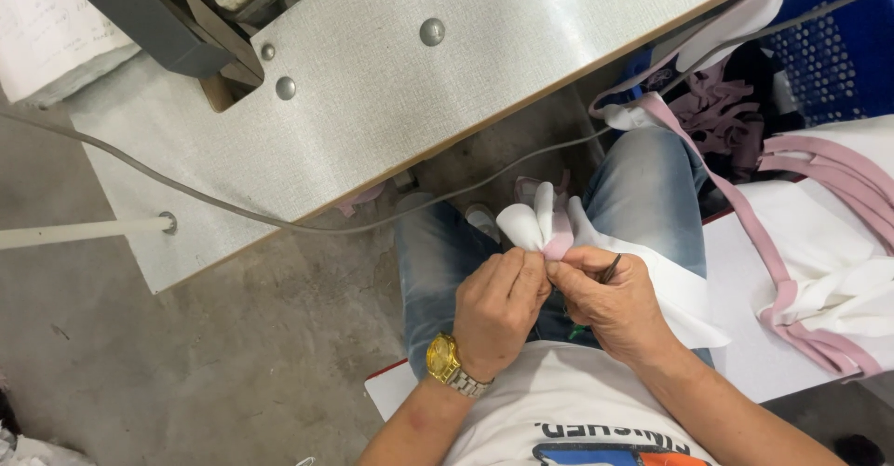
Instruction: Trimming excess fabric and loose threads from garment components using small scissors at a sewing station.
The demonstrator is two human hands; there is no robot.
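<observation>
Over my lap, in blue jeans, my left hand (500, 306) and my right hand (610, 300) pinch the same small white fabric piece with pink trim (545, 229). My left wrist wears a gold watch (445, 361). A thin dark metal tool (609, 268) pokes out between the fingers of my right hand. The white fabric trails right across my right thigh (684, 289).
A grey textured work table (391, 84) with metal bolts lies ahead, a grey cable (233, 207) running across it. At right sit a pile of white fabric with pink strips (829, 243) and a blue perforated crate (838, 47). Concrete floor at left.
</observation>
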